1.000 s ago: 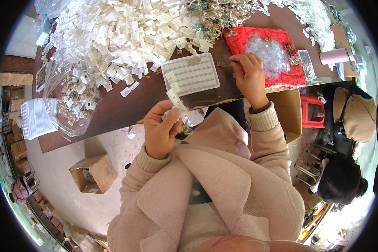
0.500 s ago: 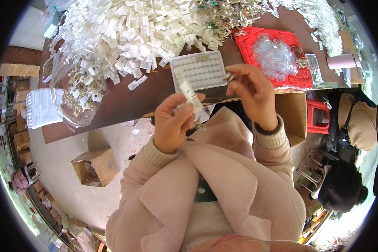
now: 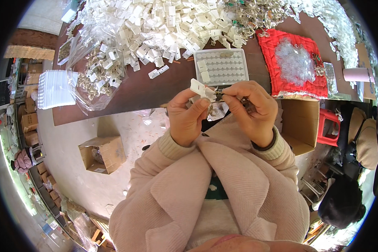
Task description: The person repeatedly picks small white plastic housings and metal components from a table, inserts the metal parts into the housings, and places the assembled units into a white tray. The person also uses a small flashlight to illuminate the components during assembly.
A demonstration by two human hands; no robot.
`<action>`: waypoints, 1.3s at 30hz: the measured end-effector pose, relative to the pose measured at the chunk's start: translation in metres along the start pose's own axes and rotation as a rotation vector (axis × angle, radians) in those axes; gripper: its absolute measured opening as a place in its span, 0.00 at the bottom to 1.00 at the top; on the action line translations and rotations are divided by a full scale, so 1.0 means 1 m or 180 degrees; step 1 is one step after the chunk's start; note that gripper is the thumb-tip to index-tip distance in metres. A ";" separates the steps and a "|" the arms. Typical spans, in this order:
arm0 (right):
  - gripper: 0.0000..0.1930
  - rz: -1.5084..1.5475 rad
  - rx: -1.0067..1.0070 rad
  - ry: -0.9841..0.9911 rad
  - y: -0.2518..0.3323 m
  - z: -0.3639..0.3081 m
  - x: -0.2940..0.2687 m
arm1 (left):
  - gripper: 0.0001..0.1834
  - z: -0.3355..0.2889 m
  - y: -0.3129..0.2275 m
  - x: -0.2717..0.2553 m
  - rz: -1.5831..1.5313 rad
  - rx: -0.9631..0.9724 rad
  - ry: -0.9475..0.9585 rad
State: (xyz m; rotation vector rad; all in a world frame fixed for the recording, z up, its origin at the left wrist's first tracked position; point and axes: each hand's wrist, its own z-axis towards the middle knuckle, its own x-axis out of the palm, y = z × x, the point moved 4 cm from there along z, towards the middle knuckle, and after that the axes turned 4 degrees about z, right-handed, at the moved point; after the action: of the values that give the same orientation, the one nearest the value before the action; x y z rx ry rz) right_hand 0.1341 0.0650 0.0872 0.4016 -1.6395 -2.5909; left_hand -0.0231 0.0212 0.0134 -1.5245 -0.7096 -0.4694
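Observation:
Between the thumb and fingers of my left hand (image 3: 185,119) is a small white plastic card (image 3: 198,87), folded or tabbed at its lower end. My right hand (image 3: 256,112) pinches a small dark metallic jewelry piece (image 3: 219,95) against the card's right side. More shiny metal or clear bits (image 3: 214,111) hang below, between the hands; their kind is hard to make out. Just beyond my hands lies a white tray (image 3: 246,71) with rows of scalloped ridges. A couple of white cards (image 3: 203,66) rest along its left side.
A large heap of white cards (image 3: 155,29) covers the table's back, beside a pile of metal jewelry (image 3: 256,14). Left are a clear bag (image 3: 98,80) and stacked white trays (image 3: 56,90). Right are a red cloth (image 3: 271,63) with clear plastic pieces, and a cardboard box (image 3: 300,126).
My right hand has come left and down to meet the card in my left hand. The jewelry piece now touches the card. The whole view has shifted, moving the table rightward in it.

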 end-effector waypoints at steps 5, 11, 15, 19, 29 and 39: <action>0.08 0.0091 -0.0009 0.0102 0.004 0.000 0.008 | 0.16 -0.002 -0.003 0.001 0.0097 0.0309 0.0000; 0.08 0.0666 0.0702 0.0301 -0.004 -0.004 0.012 | 0.15 -0.003 -0.006 0.001 0.0146 0.0438 -0.0046; 0.10 0.1070 0.0872 0.0270 -0.005 -0.008 0.016 | 0.15 -0.003 -0.007 0.001 0.0210 0.0612 0.0025; 0.11 0.0847 0.0438 0.0313 -0.002 -0.009 0.020 | 0.15 -0.003 -0.008 -0.002 0.0277 0.0729 -0.0103; 0.12 0.0680 0.0658 0.0094 -0.006 -0.013 0.027 | 0.14 -0.008 -0.006 -0.003 0.0864 0.1289 -0.0341; 0.09 0.1587 0.1286 0.0306 -0.011 -0.002 0.024 | 0.11 -0.007 -0.010 -0.004 0.0758 0.1384 -0.0109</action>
State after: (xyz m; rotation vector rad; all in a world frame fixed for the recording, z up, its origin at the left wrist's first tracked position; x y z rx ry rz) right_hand 0.1124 0.0634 0.0721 0.1037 -1.9261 -1.8634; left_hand -0.0321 0.0132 0.0185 -1.1869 -0.5999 -0.0985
